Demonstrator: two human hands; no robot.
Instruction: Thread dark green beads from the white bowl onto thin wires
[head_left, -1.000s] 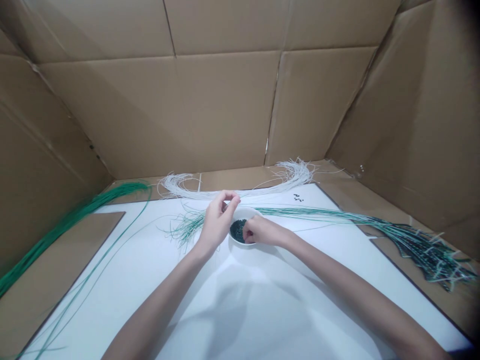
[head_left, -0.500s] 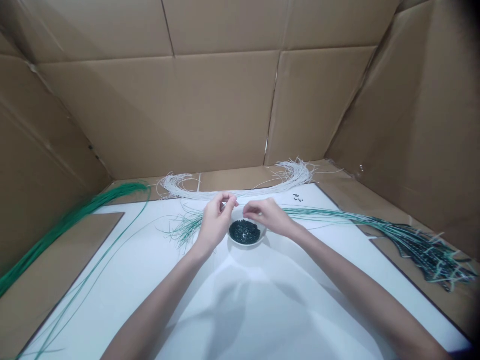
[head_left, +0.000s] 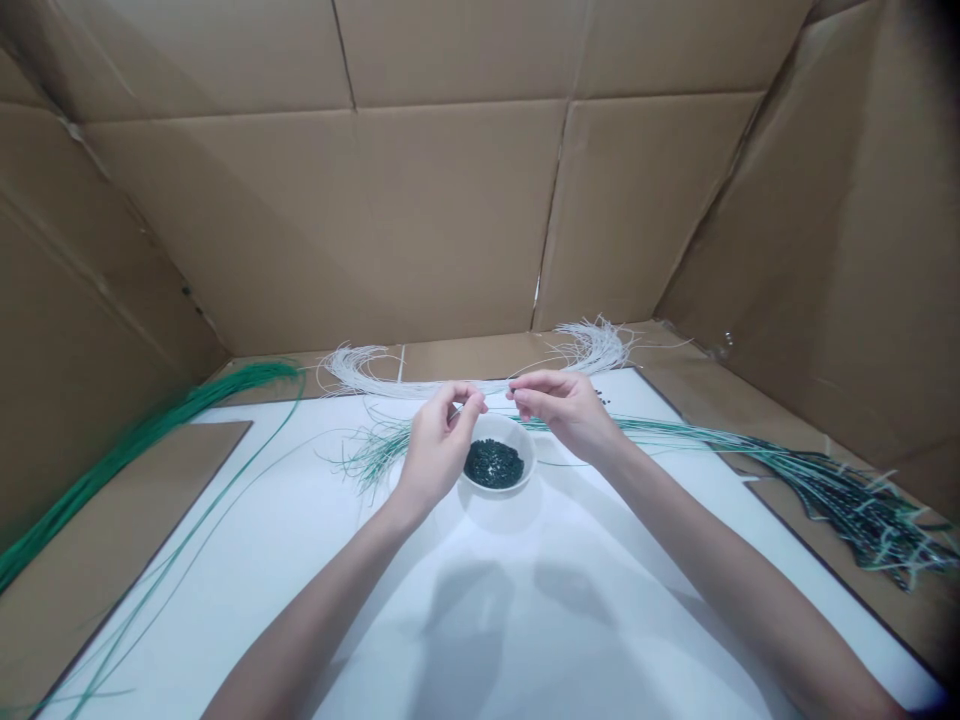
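Pinches a dark bead (head_left: 512,390) in the right fingers (head_left: 514,392), near the left fingers (head_left: 481,402), closed, any contents too small to tell, beyond the bowl (head_left: 529,462).

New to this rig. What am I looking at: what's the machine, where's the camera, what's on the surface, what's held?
No machine: these are a person's bare hands, and every picture comes from one camera worn on the head, looking forward and down. Cardboard walls surround a white board. On it is a white bowl of small dark pieces, probably beads. Behind lie white strands; at left, a green bundle; at right, a dark, green-stranded bundle. The right hand pinches something tiny and dark. The left hand pinches too; its contents are too fine to tell.
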